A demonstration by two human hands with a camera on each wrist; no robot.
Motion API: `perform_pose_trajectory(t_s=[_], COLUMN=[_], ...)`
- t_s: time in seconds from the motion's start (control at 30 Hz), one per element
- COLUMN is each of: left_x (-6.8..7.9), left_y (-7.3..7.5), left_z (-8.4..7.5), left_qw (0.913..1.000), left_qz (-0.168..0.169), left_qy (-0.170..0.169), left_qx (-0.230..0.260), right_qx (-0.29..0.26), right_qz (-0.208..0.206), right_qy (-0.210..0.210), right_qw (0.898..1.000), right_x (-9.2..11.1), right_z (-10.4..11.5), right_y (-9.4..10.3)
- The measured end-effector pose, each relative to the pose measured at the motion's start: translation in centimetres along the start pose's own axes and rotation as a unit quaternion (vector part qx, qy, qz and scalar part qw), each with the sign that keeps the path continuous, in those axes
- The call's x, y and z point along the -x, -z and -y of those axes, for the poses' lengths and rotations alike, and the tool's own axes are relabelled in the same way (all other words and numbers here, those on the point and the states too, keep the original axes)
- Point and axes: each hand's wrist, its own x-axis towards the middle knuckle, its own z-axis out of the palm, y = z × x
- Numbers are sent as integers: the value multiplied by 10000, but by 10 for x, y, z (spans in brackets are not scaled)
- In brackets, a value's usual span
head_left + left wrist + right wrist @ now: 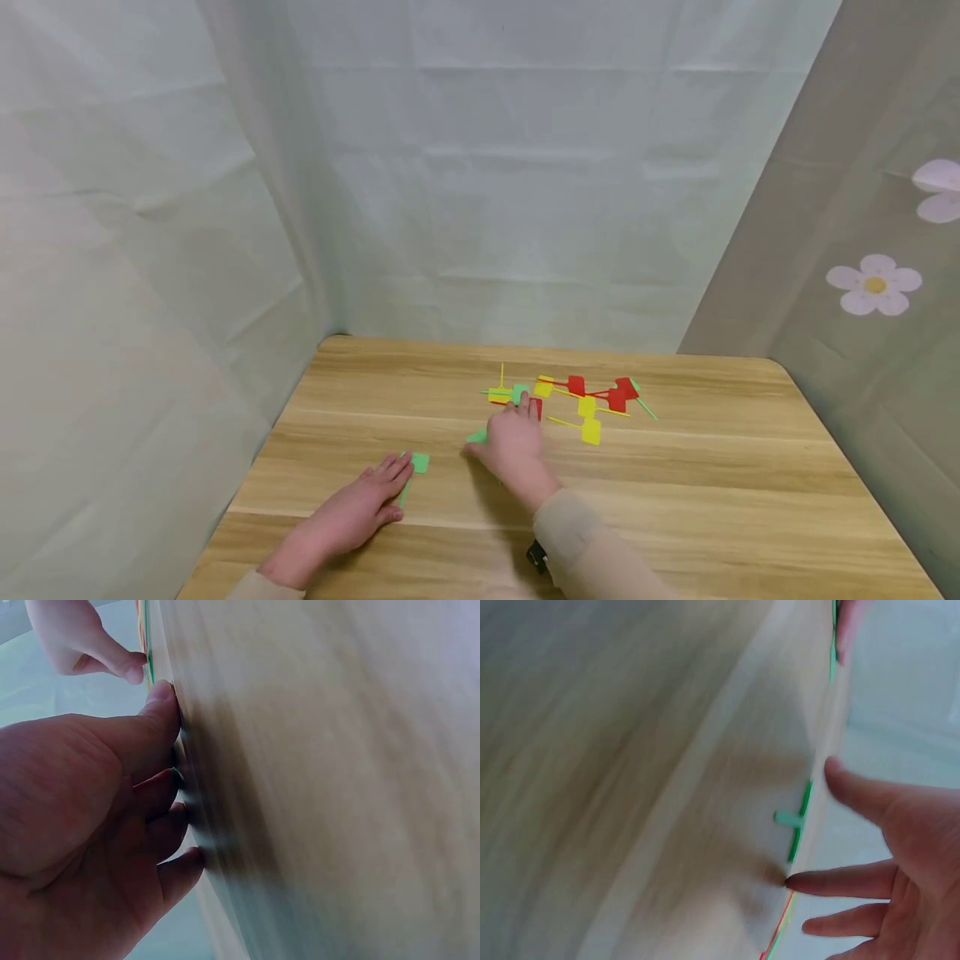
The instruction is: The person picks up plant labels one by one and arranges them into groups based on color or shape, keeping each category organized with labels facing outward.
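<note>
My left hand (356,510) rests at the left of the table, its fingertips touching a green flag-shaped plastic tag (421,463) whose thin strap runs down beside the fingers. My right hand (516,446) reaches over the middle, fingers spread and fairly straight in the right wrist view. A second green tag (477,436) lies by its thumb and is partly covered in the head view; the right wrist view shows it between thumb and index finger, not gripped. Just past the right fingertips are another green tag (520,392) and a red tag (537,408), partly hidden.
To the right of that hand, yellow tags (591,431) and red tags (617,400) lie in a loose overlapping group, straps crossing. A yellow tag (498,397) is left of them. The wooden table (712,492) meets hanging cloth (495,208) at the back and sides.
</note>
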Motion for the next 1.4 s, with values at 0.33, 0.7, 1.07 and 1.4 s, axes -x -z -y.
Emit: perform_pose_trajectory(t_s=[0.33,0.7,1.07,1.4], left_x=[-1,-1,-1,0], left_y=[0,-1,-1,0], left_z=[0,-1,1,0], left_qw=[10000,10000,10000,10000], left_qz=[6,16,-20,-15], left_qy=[-14,-27,-12,-11], left_qx=[37,60,7,69], right_qx=[506,-345,85,-870], right_qz=[67,591,587,400], right_qy=[-93,-623,-718,-713], right_qw=[9987,9957,9957,9929], right_x=[-6,-12,-19,-16], right_z=[15,3,10,-1], right_y=[6,13,4,7])
